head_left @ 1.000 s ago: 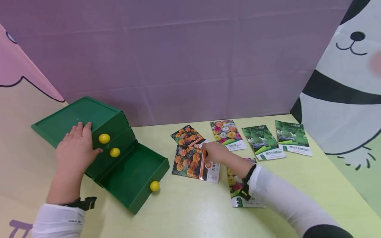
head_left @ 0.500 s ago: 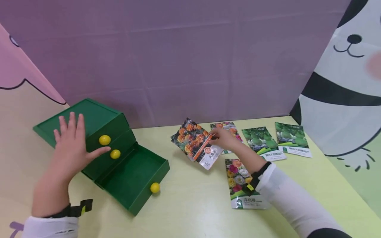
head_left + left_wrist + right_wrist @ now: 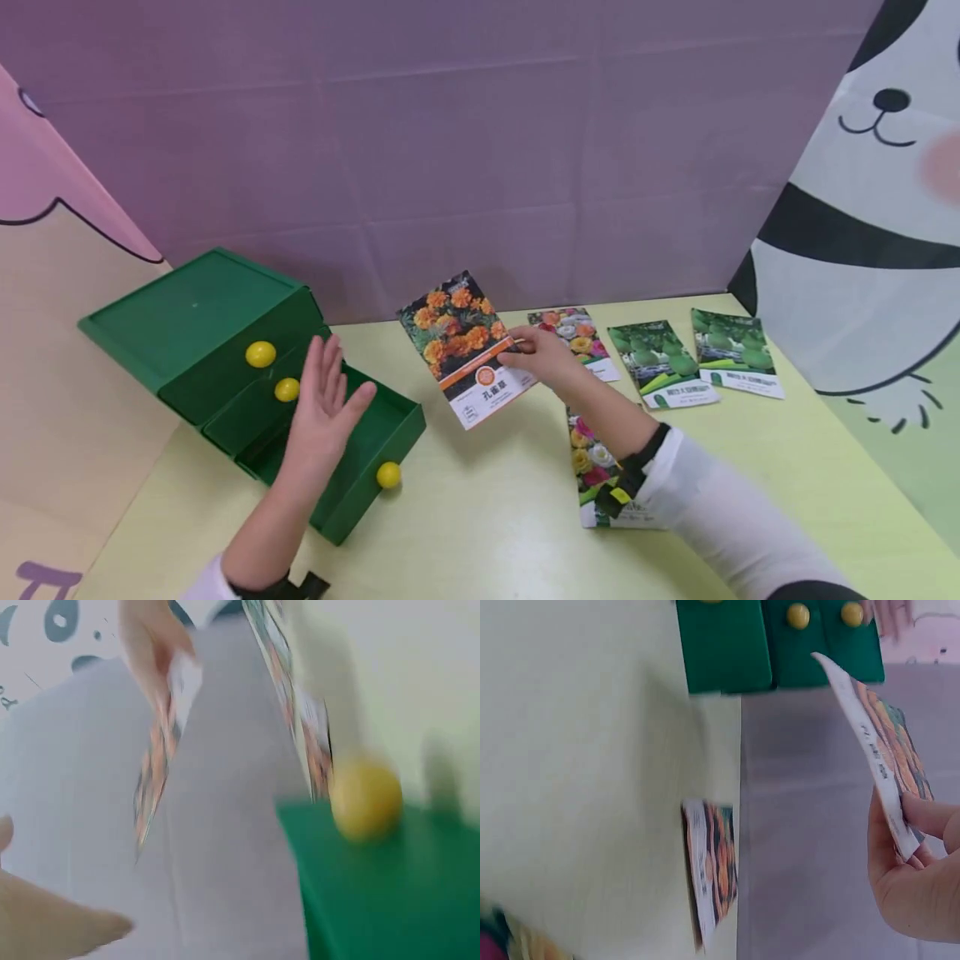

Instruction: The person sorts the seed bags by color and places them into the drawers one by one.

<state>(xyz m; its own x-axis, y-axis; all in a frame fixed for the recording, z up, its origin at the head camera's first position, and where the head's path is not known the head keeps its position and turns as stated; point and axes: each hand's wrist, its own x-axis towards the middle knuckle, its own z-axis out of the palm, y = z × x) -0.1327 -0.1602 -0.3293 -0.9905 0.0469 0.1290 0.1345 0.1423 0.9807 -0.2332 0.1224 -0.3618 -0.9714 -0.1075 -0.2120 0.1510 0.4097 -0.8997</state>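
Note:
My right hand (image 3: 519,352) pinches an orange marigold seed packet (image 3: 465,346) by its right edge and holds it tilted above the table; the right wrist view shows thumb and fingers (image 3: 904,825) gripping that packet (image 3: 881,742). A second marigold packet (image 3: 712,874) lies flat on the table below it. My left hand (image 3: 330,379) hovers with straight spread fingers over the pulled-out bottom drawer (image 3: 367,446) of a green drawer box (image 3: 195,312) and holds nothing. The left wrist view is blurred, showing a yellow knob (image 3: 365,796).
The drawer box has yellow knobs (image 3: 260,354) on three drawers; the upper two are closed. A mixed-flower packet (image 3: 573,329) and two green melon packets (image 3: 660,358) lie in a row at the back. Another flower packet (image 3: 588,462) lies under my right forearm.
My right hand has lifted the marigold packet off the table and carried it left and upward. My left hand has left the top of the box and moved right, over the open drawer.

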